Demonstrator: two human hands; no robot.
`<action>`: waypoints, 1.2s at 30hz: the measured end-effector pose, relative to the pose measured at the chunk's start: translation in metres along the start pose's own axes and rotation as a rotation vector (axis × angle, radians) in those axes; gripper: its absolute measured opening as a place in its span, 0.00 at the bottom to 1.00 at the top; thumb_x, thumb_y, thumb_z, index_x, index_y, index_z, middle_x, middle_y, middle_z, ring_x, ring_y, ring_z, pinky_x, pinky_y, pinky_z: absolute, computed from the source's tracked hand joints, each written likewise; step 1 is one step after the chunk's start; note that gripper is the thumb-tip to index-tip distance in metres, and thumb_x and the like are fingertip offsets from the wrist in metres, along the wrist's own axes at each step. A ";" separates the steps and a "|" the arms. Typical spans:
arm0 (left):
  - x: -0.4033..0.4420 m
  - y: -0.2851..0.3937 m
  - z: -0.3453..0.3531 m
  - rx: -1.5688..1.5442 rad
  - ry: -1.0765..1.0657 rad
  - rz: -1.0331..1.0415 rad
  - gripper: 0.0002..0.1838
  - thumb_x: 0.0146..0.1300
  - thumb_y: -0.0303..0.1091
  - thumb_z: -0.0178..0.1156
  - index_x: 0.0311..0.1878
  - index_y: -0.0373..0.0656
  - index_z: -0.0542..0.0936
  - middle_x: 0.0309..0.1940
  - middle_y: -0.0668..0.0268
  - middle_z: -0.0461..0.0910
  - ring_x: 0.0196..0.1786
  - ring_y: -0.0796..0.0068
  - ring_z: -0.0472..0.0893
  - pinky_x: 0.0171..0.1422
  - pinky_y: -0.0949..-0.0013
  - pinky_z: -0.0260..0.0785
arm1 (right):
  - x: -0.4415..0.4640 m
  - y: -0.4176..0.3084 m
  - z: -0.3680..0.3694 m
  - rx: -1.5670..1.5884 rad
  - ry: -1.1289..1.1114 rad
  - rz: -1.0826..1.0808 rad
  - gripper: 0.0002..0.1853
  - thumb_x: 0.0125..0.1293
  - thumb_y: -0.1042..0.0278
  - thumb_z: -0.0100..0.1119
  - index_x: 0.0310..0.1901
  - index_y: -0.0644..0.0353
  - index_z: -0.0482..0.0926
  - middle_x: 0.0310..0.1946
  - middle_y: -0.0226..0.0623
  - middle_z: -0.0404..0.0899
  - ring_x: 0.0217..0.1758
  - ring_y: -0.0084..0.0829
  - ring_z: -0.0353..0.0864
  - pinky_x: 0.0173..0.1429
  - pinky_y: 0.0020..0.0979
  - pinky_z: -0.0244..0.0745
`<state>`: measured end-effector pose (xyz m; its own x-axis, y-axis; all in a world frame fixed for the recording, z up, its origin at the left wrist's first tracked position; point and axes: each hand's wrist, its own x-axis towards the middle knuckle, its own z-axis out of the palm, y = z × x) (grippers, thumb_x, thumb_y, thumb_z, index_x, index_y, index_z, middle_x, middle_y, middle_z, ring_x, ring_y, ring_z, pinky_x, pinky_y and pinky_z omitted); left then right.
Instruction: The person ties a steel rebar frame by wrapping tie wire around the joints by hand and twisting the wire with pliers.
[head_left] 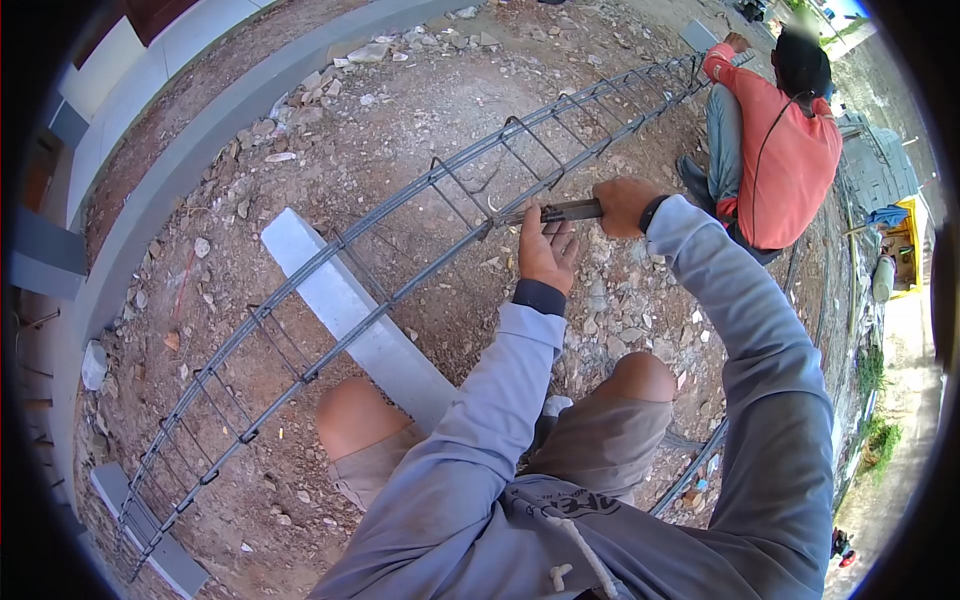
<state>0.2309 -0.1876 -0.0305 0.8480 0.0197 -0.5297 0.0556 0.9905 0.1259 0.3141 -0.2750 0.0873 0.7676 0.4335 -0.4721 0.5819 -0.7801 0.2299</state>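
A long rebar cage (385, 300) runs diagonally across the view, from lower left to upper right. My right hand (626, 206) is wrapped round the handle of a dark metal tool (570, 211), whose tip reaches the near bar of the cage. Palm up, my left hand (547, 250) is beside the front part of the tool, close to the cage, with its fingers partly curled; whether it grips anything is unclear. Beneath the cage lies a pale grey block (345, 310), slanting toward my knees.
A co-worker in a red shirt (790, 170) squats at the cage's far end. Another block (150, 530) supports the near-left end. Rubble and stones (330, 85) line a curved concrete kerb (165, 165). Steel bars (690, 470) lie right of my knees.
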 end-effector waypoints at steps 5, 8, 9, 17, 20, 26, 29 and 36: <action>0.010 -0.010 -0.006 -0.067 -0.064 0.070 0.26 0.59 0.59 0.61 0.49 0.51 0.69 0.47 0.62 0.74 0.55 0.65 0.73 0.65 0.52 0.58 | -0.001 0.002 0.036 0.124 -0.112 -0.008 0.15 0.53 0.65 0.52 0.35 0.67 0.82 0.34 0.54 0.82 0.43 0.50 0.82 0.48 0.44 0.76; 0.017 -0.018 -0.017 -0.089 -0.100 0.083 0.25 0.59 0.58 0.62 0.46 0.48 0.69 0.41 0.63 0.76 0.47 0.66 0.78 0.55 0.58 0.69 | -0.010 -0.007 0.060 0.243 -0.132 0.053 0.16 0.53 0.63 0.52 0.35 0.68 0.82 0.35 0.56 0.81 0.43 0.51 0.81 0.49 0.44 0.76; 0.018 -0.017 -0.016 -0.080 -0.032 0.097 0.25 0.58 0.57 0.63 0.42 0.46 0.69 0.34 0.63 0.77 0.39 0.65 0.80 0.46 0.60 0.73 | -0.013 -0.011 0.068 0.289 -0.145 0.080 0.17 0.54 0.62 0.53 0.35 0.69 0.82 0.35 0.56 0.81 0.43 0.51 0.81 0.49 0.43 0.76; -0.001 -0.008 -0.024 0.288 0.200 0.110 0.27 0.55 0.60 0.64 0.34 0.44 0.71 0.23 0.66 0.73 0.23 0.71 0.77 0.29 0.69 0.74 | -0.040 -0.046 0.102 0.699 -0.156 0.208 0.20 0.56 0.52 0.59 0.30 0.67 0.80 0.25 0.49 0.80 0.28 0.43 0.81 0.34 0.41 0.75; -0.013 0.000 -0.037 0.405 0.168 0.198 0.25 0.63 0.60 0.56 0.36 0.42 0.72 0.26 0.64 0.76 0.25 0.70 0.78 0.31 0.68 0.74 | -0.047 -0.065 0.130 1.113 -0.234 0.228 0.21 0.58 0.52 0.61 0.23 0.66 0.77 0.15 0.36 0.73 0.13 0.27 0.71 0.18 0.30 0.66; -0.011 0.021 -0.111 0.879 0.163 0.538 0.21 0.71 0.50 0.49 0.41 0.38 0.74 0.34 0.59 0.81 0.30 0.71 0.81 0.35 0.70 0.76 | -0.060 -0.134 0.181 1.274 -0.013 0.217 0.16 0.59 0.57 0.60 0.31 0.66 0.77 0.22 0.42 0.76 0.27 0.34 0.76 0.33 0.34 0.69; -0.019 0.048 -0.129 1.125 0.188 0.499 0.19 0.71 0.46 0.49 0.45 0.36 0.76 0.37 0.58 0.81 0.31 0.71 0.81 0.37 0.68 0.76 | -0.078 -0.139 0.154 1.280 -0.006 0.146 0.19 0.59 0.57 0.59 0.43 0.65 0.76 0.32 0.54 0.78 0.40 0.48 0.79 0.46 0.41 0.70; -0.105 0.118 -0.061 1.034 0.185 0.451 0.27 0.72 0.51 0.45 0.59 0.37 0.73 0.42 0.59 0.81 0.40 0.73 0.80 0.47 0.68 0.74 | -0.099 -0.149 0.159 1.274 -0.093 0.095 0.20 0.61 0.55 0.58 0.45 0.64 0.76 0.31 0.52 0.79 0.38 0.48 0.81 0.43 0.43 0.71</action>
<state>0.1165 -0.0640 -0.0116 0.8151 0.4492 -0.3658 0.2460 0.3032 0.9206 0.1085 -0.2734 -0.0352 0.7404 0.3599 -0.5677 -0.1802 -0.7074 -0.6834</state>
